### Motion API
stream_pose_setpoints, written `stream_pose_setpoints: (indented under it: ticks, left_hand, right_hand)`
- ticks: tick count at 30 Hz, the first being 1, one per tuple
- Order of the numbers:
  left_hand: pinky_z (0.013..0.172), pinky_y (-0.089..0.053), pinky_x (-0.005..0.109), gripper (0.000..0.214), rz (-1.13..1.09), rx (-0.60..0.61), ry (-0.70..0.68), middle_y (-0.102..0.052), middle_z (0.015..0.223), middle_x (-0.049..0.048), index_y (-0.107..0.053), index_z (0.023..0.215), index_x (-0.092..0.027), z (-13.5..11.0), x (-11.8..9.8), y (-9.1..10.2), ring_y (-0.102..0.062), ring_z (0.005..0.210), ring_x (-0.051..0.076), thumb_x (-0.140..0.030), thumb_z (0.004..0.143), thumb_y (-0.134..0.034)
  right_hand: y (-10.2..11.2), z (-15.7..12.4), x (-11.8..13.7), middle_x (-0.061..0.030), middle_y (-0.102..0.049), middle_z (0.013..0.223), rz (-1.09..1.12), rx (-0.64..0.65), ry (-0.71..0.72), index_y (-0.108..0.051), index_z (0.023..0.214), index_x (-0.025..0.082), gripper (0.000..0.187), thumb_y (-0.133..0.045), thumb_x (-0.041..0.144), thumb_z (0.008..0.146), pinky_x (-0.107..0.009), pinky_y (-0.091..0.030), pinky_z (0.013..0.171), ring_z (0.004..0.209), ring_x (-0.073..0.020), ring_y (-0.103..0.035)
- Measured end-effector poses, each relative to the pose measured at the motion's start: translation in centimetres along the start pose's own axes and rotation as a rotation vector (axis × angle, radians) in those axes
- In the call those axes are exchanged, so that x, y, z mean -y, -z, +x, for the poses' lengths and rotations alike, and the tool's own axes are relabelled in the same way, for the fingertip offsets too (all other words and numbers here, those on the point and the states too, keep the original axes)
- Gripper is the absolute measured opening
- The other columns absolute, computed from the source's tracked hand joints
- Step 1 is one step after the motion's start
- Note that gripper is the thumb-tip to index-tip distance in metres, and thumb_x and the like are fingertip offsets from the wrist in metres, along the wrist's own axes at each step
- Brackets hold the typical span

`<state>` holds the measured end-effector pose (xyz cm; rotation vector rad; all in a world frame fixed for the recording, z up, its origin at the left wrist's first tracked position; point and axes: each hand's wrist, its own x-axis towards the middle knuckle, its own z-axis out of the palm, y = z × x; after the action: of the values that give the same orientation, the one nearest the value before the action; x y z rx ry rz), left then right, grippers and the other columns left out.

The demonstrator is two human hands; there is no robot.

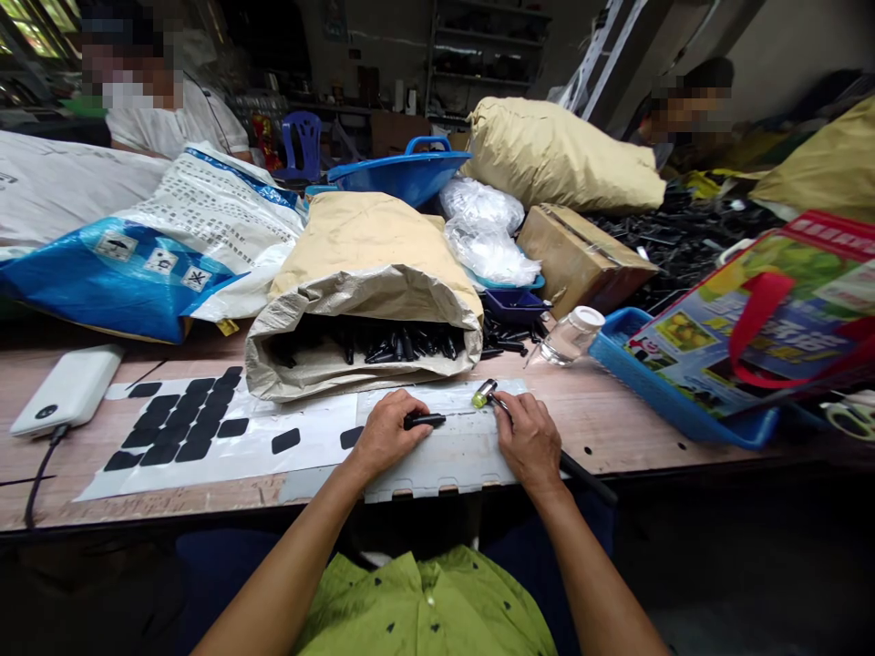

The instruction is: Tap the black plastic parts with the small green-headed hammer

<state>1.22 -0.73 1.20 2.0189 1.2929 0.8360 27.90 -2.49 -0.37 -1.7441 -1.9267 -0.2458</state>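
Observation:
My left hand (386,435) is closed round a small black plastic part (425,420) and presses it against a pale metal plate (444,456) lying at the table's front edge. My right hand (526,435) grips a slim tool with a long black handle (586,476) and a yellow-green and silver head (484,394); the head hovers just right of the black part. Behind my hands an open tan paper sack (369,273) lies on its side, full of similar black parts (403,344).
A white sheet with several black pads (184,424) lies to the left, beside a white power bank (68,390). A clear bottle (571,335), a blue tray (676,401) with a printed bag, a cardboard box (578,260) and sacks crowd the right and back. Two people sit across.

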Motion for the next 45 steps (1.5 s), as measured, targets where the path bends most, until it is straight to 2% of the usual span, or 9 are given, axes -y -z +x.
stream_pose_setpoints:
  ticks: [5, 8, 12, 16, 24, 28, 33, 37, 45]
  left_hand:
    - [0.084, -0.043, 0.034, 0.016, 0.002, 0.038, 0.047, -0.068, 0.090, 0.0016, -0.075, 0.093, -0.022, 0.5, 0.0, 0.0, -0.059, 0.094, 0.022, -0.020, 0.078, -0.077]
    - [0.084, -0.043, 0.033, 0.017, -0.019, 0.048, 0.086, -0.069, 0.091, 0.0010, -0.075, 0.091, -0.022, 0.8, 0.0, 0.0, -0.060, 0.093, 0.021, -0.019, 0.075, -0.078]
    - [0.083, -0.043, 0.032, 0.017, -0.034, 0.054, 0.105, -0.069, 0.090, 0.0004, -0.076, 0.090, -0.022, 0.9, -0.1, 0.0, -0.061, 0.092, 0.021, -0.018, 0.073, -0.079]
    - [0.082, -0.043, 0.031, 0.016, -0.039, 0.062, 0.098, -0.069, 0.090, 0.0002, -0.077, 0.089, -0.022, 0.9, -0.1, 0.1, -0.061, 0.092, 0.020, -0.019, 0.074, -0.079]
    - [0.083, -0.044, 0.032, 0.016, -0.023, 0.075, 0.096, -0.069, 0.090, 0.0014, -0.078, 0.091, -0.023, 0.9, -0.2, 0.1, -0.060, 0.093, 0.022, -0.023, 0.076, -0.076]
    - [0.083, -0.044, 0.032, 0.015, -0.012, 0.068, 0.064, -0.068, 0.089, 0.0015, -0.078, 0.092, -0.024, 0.8, 0.1, 0.0, -0.059, 0.093, 0.021, -0.025, 0.077, -0.076]
    - [0.081, -0.044, 0.031, 0.010, -0.006, 0.055, 0.039, -0.068, 0.089, 0.0012, -0.077, 0.087, -0.022, 0.8, 0.4, -0.1, -0.059, 0.089, 0.020, -0.025, 0.078, -0.077]
    - [0.083, -0.044, 0.032, 0.016, -0.009, 0.063, 0.050, -0.069, 0.090, 0.0016, -0.077, 0.093, -0.023, 0.7, 0.0, 0.1, -0.060, 0.092, 0.022, -0.024, 0.077, -0.077]
    - [0.083, -0.044, 0.034, 0.022, 0.008, 0.058, 0.046, -0.069, 0.093, 0.0019, -0.076, 0.093, -0.023, 0.5, 0.1, 0.2, -0.060, 0.092, 0.022, -0.019, 0.072, -0.075]
  right_hand:
    - [0.8, 0.4, 0.2, -0.0073, -0.067, 0.097, 0.153, -0.003, 0.007, -0.070, 0.120, 0.022, 0.028, -0.051, 0.027, 0.100, -0.035, -0.047, 0.085, 0.095, -0.0233, -0.061]
    - [2.0, 0.5, 1.9, -0.0075, -0.069, 0.101, 0.348, -0.023, 0.026, -0.067, 0.124, 0.022, 0.030, -0.048, 0.028, 0.102, -0.035, -0.050, 0.087, 0.097, -0.0216, -0.064]
    - [3.3, 0.4, 4.6, -0.0069, -0.069, 0.100, 0.505, 0.086, 0.067, -0.067, 0.123, 0.022, 0.029, -0.048, 0.027, 0.102, -0.033, -0.052, 0.084, 0.095, -0.0197, -0.066]
    - [3.9, 0.1, 5.9, -0.0062, -0.070, 0.098, 0.508, 0.115, 0.102, -0.067, 0.124, 0.022, 0.029, -0.049, 0.026, 0.102, -0.032, -0.052, 0.083, 0.093, -0.0194, -0.066]
    - [3.4, -0.4, 6.2, -0.0067, -0.069, 0.094, 0.467, 0.158, 0.113, -0.068, 0.124, 0.023, 0.031, -0.045, 0.028, 0.103, -0.032, -0.052, 0.082, 0.091, -0.0199, -0.066]
    - [3.6, -0.2, 7.1, -0.0076, -0.069, 0.097, 0.510, 0.127, 0.107, -0.067, 0.126, 0.023, 0.032, -0.045, 0.028, 0.103, -0.033, -0.052, 0.084, 0.093, -0.0201, -0.066]
    - [3.2, -0.5, 8.1, -0.0067, -0.069, 0.098, 0.518, 0.216, 0.159, -0.066, 0.126, 0.024, 0.032, -0.045, 0.025, 0.103, -0.031, -0.051, 0.084, 0.094, -0.0195, -0.065]
    - [3.1, -0.1, 6.9, -0.0063, -0.070, 0.100, 0.507, 0.167, 0.111, -0.067, 0.125, 0.023, 0.030, -0.048, 0.027, 0.102, -0.031, -0.051, 0.086, 0.096, -0.0194, -0.065]
    - [1.3, 1.3, 0.5, -0.0053, -0.069, 0.097, 0.196, 0.025, 0.022, -0.072, 0.117, 0.025, 0.028, -0.051, 0.026, 0.097, -0.032, -0.047, 0.083, 0.093, -0.0204, -0.063]
